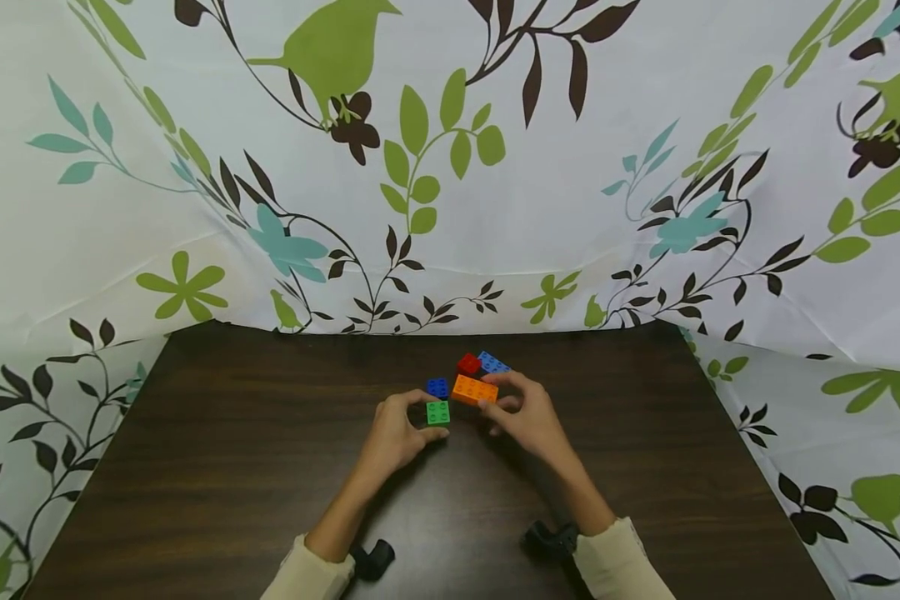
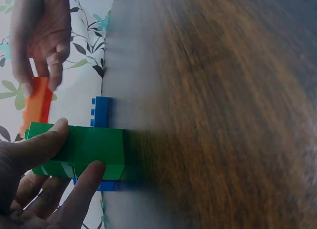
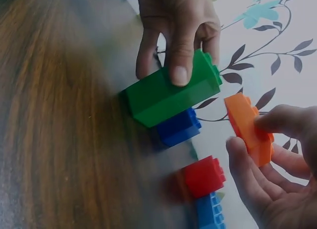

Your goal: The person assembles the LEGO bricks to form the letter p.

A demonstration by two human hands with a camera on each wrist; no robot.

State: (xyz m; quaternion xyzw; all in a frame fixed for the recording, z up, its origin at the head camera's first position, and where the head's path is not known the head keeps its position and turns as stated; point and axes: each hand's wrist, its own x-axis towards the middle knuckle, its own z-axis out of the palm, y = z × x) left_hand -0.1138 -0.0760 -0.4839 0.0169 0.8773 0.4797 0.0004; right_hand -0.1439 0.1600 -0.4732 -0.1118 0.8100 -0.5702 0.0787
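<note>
Two green toy bricks [image 2: 96, 149], stacked one on the other, stand on the table. My left hand [image 1: 396, 433] grips the stack between thumb and fingers. My right hand [image 1: 527, 414] pinches a longer orange brick [image 3: 247, 127] by one end, and in the wrist views it hangs above the table, studs up. Just behind the green stack sits a dark blue brick [image 3: 178, 127]. Farther back, a red brick [image 1: 468, 364] lies beside a lighter blue brick [image 1: 493, 362]; the right fingers are close to the lighter blue one in the head view.
The dark wooden table [image 1: 255, 467] ends at a back edge a little beyond the bricks. A white cloth [image 1: 570, 192] with leaf and bird prints hangs behind it and at both sides. A black wrist strap [image 1: 373, 560] shows at the left sleeve.
</note>
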